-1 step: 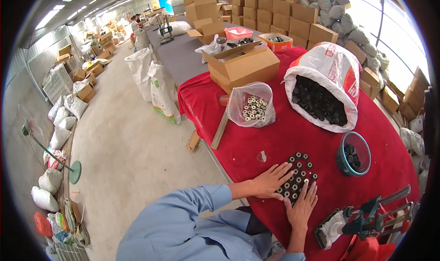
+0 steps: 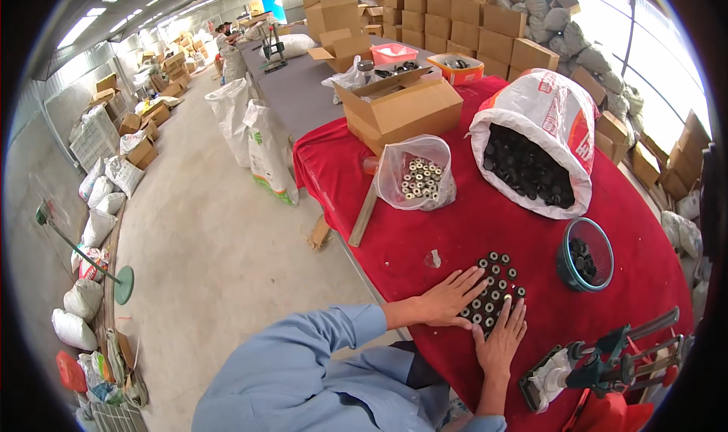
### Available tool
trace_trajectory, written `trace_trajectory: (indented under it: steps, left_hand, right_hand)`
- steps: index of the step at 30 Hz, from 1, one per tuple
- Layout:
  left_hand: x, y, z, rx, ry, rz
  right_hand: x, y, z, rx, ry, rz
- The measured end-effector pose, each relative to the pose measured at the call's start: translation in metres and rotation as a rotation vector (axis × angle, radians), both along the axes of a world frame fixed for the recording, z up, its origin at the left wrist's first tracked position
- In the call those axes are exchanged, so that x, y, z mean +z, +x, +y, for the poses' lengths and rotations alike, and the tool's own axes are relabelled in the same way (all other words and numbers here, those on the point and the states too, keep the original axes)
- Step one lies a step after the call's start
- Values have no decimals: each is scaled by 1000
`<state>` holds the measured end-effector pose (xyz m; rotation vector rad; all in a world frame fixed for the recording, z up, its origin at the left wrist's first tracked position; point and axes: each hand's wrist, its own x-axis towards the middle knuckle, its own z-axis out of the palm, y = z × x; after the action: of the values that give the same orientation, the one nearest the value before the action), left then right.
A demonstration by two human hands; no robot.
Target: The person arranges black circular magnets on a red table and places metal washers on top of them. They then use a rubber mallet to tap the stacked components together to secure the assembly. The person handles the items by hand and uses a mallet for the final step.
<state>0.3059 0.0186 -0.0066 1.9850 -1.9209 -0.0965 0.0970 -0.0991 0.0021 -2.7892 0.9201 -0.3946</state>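
Small black round parts with pale metal rings in their centres [image 2: 495,284] lie grouped on the red cloth [image 2: 409,265]. My left hand [image 2: 451,297] rests flat against the left side of the group, fingers stretched out. From the near right, my right hand [image 2: 500,342] touches the group's edge with its fingers extended. Neither hand grips anything, and some parts are hidden under the fingers. To the right stands a clear bluish bowl [image 2: 567,269] holding black pieces. Beyond the group, a clear plastic tub [image 2: 390,176] contains several metal rings.
A large white sack [image 2: 531,102] spills open with black pieces at the far right. Behind the tub is an open cardboard box [image 2: 402,121]. A wooden-handled tool [image 2: 363,218] lies at the left edge. A lever-handled bench press [image 2: 607,364] stands near right.
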Motion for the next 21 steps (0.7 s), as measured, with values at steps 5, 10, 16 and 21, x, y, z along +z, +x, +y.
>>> trace_trajectory:
  steps: [5,10,16,21]
  left_hand:
    - [15,13,-9,24,44,99]
    - [26,76,-26,142,-198,451]
    - [15,79,-94,-35,-148,420]
    - [-4,59,-116,-112,-127,345]
  right_hand:
    - [49,7,-13,73,237,-54]
    - [27,-3,-92,0,450,-581]
    - [7,58,-140,106,368,-502]
    - [2,83,-129,181,534,-418]
